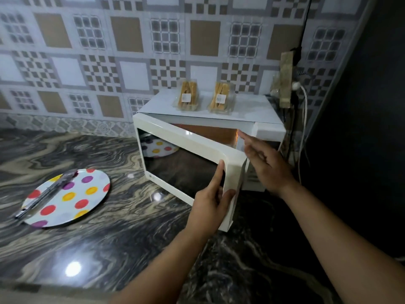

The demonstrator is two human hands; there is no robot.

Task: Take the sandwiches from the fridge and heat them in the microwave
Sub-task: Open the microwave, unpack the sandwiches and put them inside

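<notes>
A white microwave stands on the marbled counter against the tiled wall. Its door hangs partly open and swung to the left, and the cavity behind it glows orange. Two packaged sandwiches lie on its top: one to the left, one to the right. My left hand grips the free edge of the door, fingers on the front, thumb on the side. My right hand hovers beside the door gap with its fingers stretched towards the cavity, holding nothing.
A polka-dot plate lies on the counter to the left, with metal tongs across it. A socket board with plugs and cables hangs on the wall right of the microwave. A dark wall closes the right side.
</notes>
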